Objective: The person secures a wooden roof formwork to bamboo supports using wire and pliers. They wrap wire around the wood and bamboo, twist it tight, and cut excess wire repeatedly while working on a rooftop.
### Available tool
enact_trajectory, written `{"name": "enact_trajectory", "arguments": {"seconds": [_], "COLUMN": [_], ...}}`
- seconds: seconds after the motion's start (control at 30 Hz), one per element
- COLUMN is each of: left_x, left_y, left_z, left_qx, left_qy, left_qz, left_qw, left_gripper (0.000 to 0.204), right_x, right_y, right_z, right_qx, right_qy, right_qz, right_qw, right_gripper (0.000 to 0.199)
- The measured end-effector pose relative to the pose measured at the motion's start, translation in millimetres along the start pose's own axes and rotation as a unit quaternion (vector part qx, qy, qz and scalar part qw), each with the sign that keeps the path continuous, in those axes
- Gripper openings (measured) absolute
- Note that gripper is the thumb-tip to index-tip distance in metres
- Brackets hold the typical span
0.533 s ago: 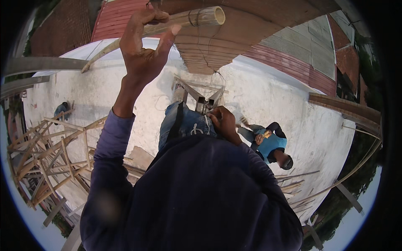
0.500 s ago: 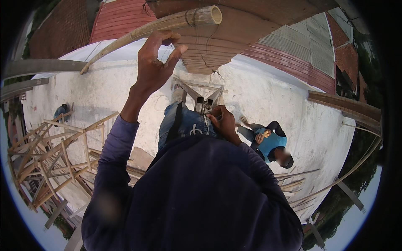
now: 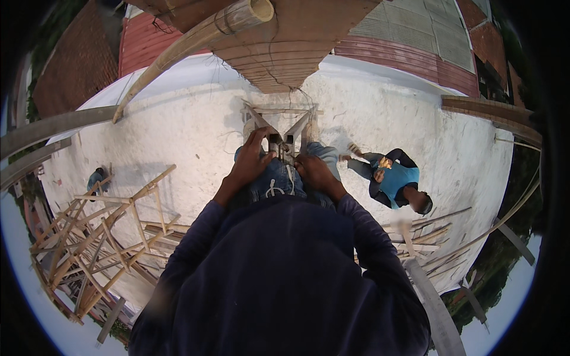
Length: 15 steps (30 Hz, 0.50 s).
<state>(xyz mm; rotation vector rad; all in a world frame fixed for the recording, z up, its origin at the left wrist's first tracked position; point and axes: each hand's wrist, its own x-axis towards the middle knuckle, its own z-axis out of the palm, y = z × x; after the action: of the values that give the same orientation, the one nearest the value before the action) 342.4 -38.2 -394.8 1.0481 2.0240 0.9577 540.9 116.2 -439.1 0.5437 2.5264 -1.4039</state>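
Note:
At my waist, two grey beams with square hollow ends [image 3: 274,140] come together in a V, with small metal pieces between them. My left hand [image 3: 246,167] curls its fingers and thumb at the end of the left beam. On the other side, my right hand [image 3: 316,173] is closed, its fingertips drawn in just beside the right beam [image 3: 297,126]. Whatever those fingertips hold is too small or hidden to tell. White drawstrings [image 3: 276,188] hang from my waistband right below the beam ends.
A thick bamboo pole [image 3: 190,44] slants across the upper left over a brown corrugated roof sheet [image 3: 267,68]. On the pale floor far below, a person in blue [image 3: 399,178] is at the right and another [image 3: 95,180] at the left, near a wooden frame stack [image 3: 101,243]. Loose poles [image 3: 424,237] lie lower right.
My left hand has come down from beside the bamboo pole to the beam ends at my waist. My right hand stays by the beams. The view has shifted somewhat.

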Motion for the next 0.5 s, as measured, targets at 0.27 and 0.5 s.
{"name": "enact_trajectory", "arguments": {"seconds": [0.27,0.5], "left_x": [7,19], "left_y": [2,38], "left_z": [-7,-22], "left_qx": [-0.008,-0.007], "left_qy": [-0.044,-0.013], "left_qz": [0.036,0.103], "left_qw": [0.998,0.995], "left_gripper": [0.080,0.075], "right_x": [-15,-12], "right_y": [-4,-34], "right_z": [-2,-40], "right_qx": [-0.042,0.053], "right_qy": [0.059,0.218], "right_qz": [-0.105,-0.073], "right_qw": [0.992,0.972], "right_gripper": [0.017,0.019]}}
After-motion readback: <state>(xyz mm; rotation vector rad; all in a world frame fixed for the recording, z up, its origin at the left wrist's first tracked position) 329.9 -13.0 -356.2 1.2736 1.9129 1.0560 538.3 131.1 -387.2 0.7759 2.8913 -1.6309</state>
